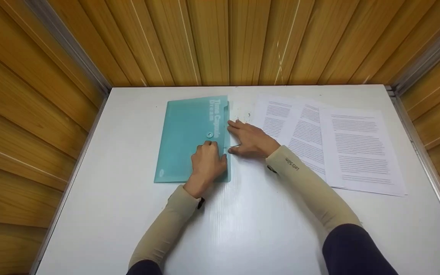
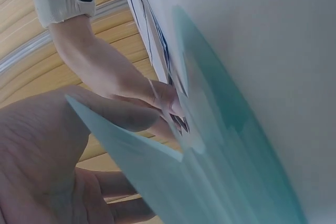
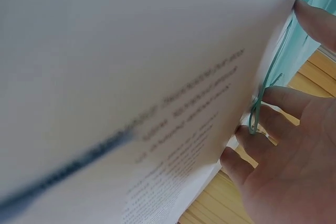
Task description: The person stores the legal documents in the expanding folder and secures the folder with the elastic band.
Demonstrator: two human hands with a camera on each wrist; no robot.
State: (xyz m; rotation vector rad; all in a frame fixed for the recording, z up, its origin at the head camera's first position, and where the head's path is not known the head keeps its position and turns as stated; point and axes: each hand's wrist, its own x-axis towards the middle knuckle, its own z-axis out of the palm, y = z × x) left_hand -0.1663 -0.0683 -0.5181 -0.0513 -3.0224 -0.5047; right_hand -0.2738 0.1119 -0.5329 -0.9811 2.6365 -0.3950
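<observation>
Wood-look panels [image 1: 212, 42] are rising behind and beside a white table [image 1: 101, 214], where printed sheets [image 1: 361, 149] are lying overlapped to the right. A teal folder [image 1: 178, 141] is lying flat left of the sheets, toward the far side of the table. The person's left hand [image 1: 206, 160] is resting on the folder's near half, its fingers bending and its thumb reaching toward the right edge—whether they are pinching anything, I cannot tell. The right hand [image 1: 252, 138] is touching that same edge, its fingers spreading wide of the thumb. White lettering [image 1: 214, 114] is running along the folder near the right edge, and a round button [image 1: 209, 135] is sitting just beyond the left hand's knuckles. A thin teal cord [image 3: 256, 113] is looping beside the right hand's fingers.
</observation>
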